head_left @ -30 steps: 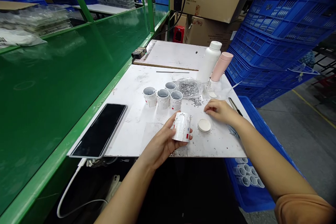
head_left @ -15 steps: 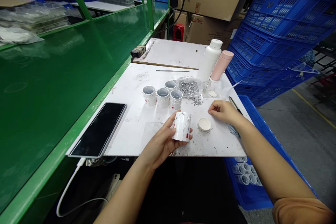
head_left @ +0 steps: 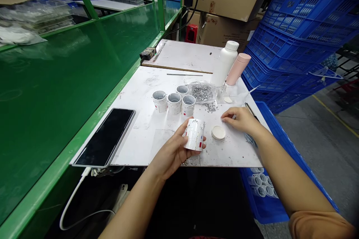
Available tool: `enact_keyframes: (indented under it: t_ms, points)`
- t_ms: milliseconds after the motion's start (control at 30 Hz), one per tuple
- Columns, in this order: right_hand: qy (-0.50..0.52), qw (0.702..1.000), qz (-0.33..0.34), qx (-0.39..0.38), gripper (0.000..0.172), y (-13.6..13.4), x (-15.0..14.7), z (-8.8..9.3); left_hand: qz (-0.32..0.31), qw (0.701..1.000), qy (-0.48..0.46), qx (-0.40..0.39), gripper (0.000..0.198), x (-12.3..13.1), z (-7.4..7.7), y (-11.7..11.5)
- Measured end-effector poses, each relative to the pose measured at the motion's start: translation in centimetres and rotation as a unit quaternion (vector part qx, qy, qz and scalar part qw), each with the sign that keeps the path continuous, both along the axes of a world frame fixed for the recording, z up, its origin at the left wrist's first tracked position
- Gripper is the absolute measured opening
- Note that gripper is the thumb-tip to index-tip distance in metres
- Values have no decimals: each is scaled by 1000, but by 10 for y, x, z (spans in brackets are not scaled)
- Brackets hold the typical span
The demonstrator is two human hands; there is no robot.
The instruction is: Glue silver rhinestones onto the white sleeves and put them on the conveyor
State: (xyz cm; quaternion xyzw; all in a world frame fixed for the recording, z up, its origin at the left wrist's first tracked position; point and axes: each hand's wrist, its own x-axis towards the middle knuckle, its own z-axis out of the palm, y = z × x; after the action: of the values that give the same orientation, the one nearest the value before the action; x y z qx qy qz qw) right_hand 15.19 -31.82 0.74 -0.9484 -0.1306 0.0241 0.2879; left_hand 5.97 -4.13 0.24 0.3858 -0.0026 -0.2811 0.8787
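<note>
A white cup-shaped part [head_left: 195, 134] with small red and blue marks is gripped in my left hand [head_left: 174, 153], fingers wrapped round it over the table's front edge. My right hand [head_left: 237, 120] rests low over the table, thumb and fingers pinched together; whatever is between the fingertips is too small to make out. Just left of it lies a shallow round white lid or dish [head_left: 218, 132]. Beyond the hands stand several similar white cups [head_left: 174, 104] with grey insides. Beside them a clear plastic bag [head_left: 202, 92] holds small silvery pieces, with loose pieces [head_left: 211, 108] spilled in front.
A phone [head_left: 105, 138] on a white cable lies at the table's left edge. A white bottle [head_left: 226, 63] and a pink bottle [head_left: 238, 69] stand at the back right. Blue crates [head_left: 297, 41] are stacked at right; a green conveyor [head_left: 70, 78] runs along the left.
My right hand has shifted very slightly left, still pinched. My left hand and the cup stay practically in place.
</note>
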Motion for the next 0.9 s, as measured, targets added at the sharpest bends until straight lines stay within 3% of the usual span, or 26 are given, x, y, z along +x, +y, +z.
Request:
enact_keyframes:
  t_ms: [133,233,433,533,900]
  points:
    - [-19,997,34,-67,14,7,-3,4,-3,1000,-4,-3,64,0,0,0]
    - [-9,997,35,-66,13,9,-6,6,-1,1000,-5,-3,64,0,0,-1]
    - [71,989,13,129,4,2,-5,-5,-2,1000,-4,1,66,0,0,-1]
    - [102,980,18,172,8,-1,-1,-13,-7,1000,-7,-3,66,0,-1,0]
    - [49,994,-1,98,4,11,-7,-5,-9,1000,-4,-5,67,0,1,-1]
